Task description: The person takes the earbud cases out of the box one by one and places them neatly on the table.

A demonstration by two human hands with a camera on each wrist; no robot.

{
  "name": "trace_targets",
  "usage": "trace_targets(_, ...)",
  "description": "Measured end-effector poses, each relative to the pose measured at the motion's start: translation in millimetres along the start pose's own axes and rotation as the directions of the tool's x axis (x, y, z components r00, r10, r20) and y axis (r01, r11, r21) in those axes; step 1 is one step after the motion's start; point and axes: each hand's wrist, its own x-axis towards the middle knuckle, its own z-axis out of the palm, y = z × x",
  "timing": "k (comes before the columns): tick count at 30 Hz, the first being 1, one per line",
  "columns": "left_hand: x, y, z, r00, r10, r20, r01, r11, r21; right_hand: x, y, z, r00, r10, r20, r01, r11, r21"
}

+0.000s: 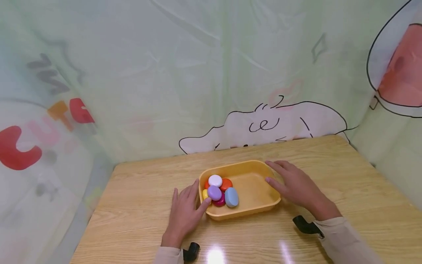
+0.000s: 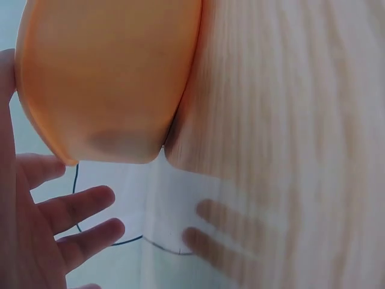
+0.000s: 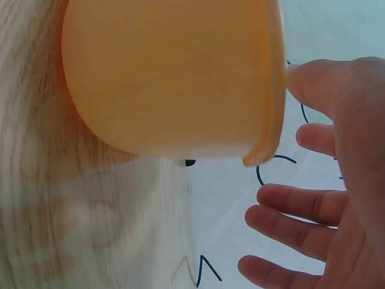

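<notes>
A yellow-orange plastic tray (image 1: 255, 189) sits on the wooden table, with several smooth, rounded pieces grouped at its left end. Among them are a white piece (image 1: 215, 180), a purple one (image 1: 214, 193), a light blue one (image 1: 231, 197), a red one (image 1: 226, 184) and a magenta one (image 1: 219, 201). At the left end, my left hand (image 1: 186, 214) has its thumb at the rim and its other fingers extended along the outside. My right hand (image 1: 296, 185) is at the opposite end, thumb and fingers spread by the rim. In the wrist views the tray's outer wall (image 2: 108, 78) hides the pieces.
The wooden table (image 1: 141, 205) extends to both sides of the tray. Behind it hangs a pale printed curtain (image 1: 197, 73) with cartoon drawings. A black wrist mount (image 1: 306, 224) shows at the right sleeve, and another black mount (image 1: 192, 251) at the left.
</notes>
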Motion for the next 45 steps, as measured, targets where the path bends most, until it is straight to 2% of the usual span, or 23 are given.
trace_targets(6, -1.9, 2.8, -0.8, 1.000, 0.000, 0.014, 0.001, 0.997, -0.072, 3.3, -5, 2, 1.000, -0.018, 0.014, 0.018, 0.999, -0.029)
trace_targets(13, -0.5, 3.4, 1.5, 0.999, 0.042, 0.024, -0.038, 0.991, -0.129, 4.1, -8, 2, 1.000, -0.024, 0.001, 0.024, 1.000, -0.015)
trace_targets(17, -2.8, 3.5, 4.2, 0.998, 0.019, 0.068, -0.005, 0.982, -0.188, 6.3, -15, 0, 0.999, -0.045, -0.020, 0.045, 0.999, 0.010)
trace_targets(20, -5.6, 2.5, 6.2, 0.994, -0.008, 0.109, 0.034, 0.970, -0.242, 11.8, -22, 0, 0.998, -0.062, -0.023, 0.063, 0.998, 0.031)
trace_targets(25, -6.8, 3.7, 8.2, 0.989, -0.015, 0.148, 0.065, 0.940, -0.336, 22.6, -32, -3, 0.997, -0.076, -0.013, 0.077, 0.997, 0.011)
trace_targets(31, -4.1, 5.1, 11.7, 0.981, -0.055, 0.186, 0.135, 0.883, -0.450, 33.9, -42, -9, 0.997, -0.074, 0.037, 0.074, 0.997, -0.010)
trace_targets(35, -1.7, 3.8, 12.6, 0.984, -0.041, 0.175, 0.128, 0.845, -0.519, 42.7, -46, -7, 0.992, -0.094, 0.082, 0.085, 0.990, 0.109)
trace_targets(40, -1.3, 0.2, 11.6, 0.986, -0.042, 0.162, 0.130, 0.801, -0.584, 53.7, -54, 0, 0.975, -0.117, 0.191, 0.050, 0.944, 0.325)
trace_targets(45, -0.2, -1.4, 12.1, 0.986, -0.034, 0.166, 0.128, 0.790, -0.600, 62.7, -60, 9, 0.959, -0.131, 0.251, 0.024, 0.920, 0.390)
